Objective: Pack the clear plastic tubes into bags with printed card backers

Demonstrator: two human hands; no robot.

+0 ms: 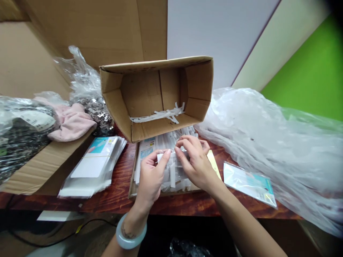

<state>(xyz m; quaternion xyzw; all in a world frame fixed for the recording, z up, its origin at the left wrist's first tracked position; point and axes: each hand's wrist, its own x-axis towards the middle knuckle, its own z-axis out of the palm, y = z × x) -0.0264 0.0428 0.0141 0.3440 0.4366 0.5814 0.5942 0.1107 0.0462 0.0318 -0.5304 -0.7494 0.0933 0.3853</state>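
My left hand [153, 173] pinches a small clear plastic packet with a printed white label [168, 165] between thumb and bent fingers. My right hand [195, 159] curls in from the other side, thumb and fingertips pressed together at the packet's upper right edge. What exactly lies under the right fingertips is partly hidden. Below both hands, a shallow cardboard tray [133, 191] holds many clear packets and white strips. Behind it, an open cardboard box [155, 134] is tipped with its mouth toward me, white paper strips [163, 115] inside.
At left lie a stack of plastic-sleeved cards [92, 164], a pink cloth [72, 123] and a bag of small dark pieces [99, 110]. On the right, a sleeved card [249, 182] rests beside a large heap of clear plastic sheeting [268, 132] overhanging the table edge.
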